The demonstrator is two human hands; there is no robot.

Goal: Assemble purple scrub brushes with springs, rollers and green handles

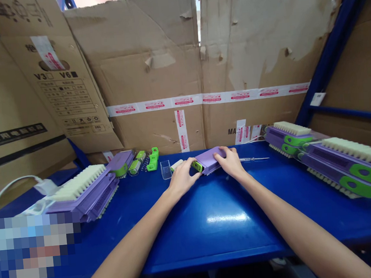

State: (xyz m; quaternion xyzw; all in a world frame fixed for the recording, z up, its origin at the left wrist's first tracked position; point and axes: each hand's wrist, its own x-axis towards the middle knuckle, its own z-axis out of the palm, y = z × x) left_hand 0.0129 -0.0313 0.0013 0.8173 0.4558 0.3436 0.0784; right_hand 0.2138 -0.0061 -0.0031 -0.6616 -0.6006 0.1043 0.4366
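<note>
A purple plastic housing (208,157) with a slotted side is held a little above the blue table. My right hand (229,161) is closed round its right end, thumb on the near side. At the other end, my left hand (185,175) pinches a small green end piece (197,166) between thumb and fingers; whether this piece is fully seated in the housing I cannot tell. Just left of that hand stands a clear plastic box (166,170), with a pale white-and-green part (176,165) partly behind the fingers. A thin screwdriver (254,159) lies to the right.
Purple housings with cream ribbed pads are stacked at left (82,182) and right (346,164). Green end pieces (154,159) and small springs (146,162) lie at the back. Cardboard sheets (153,72) wall the blue table (226,235); a white cable (7,182) runs in at left.
</note>
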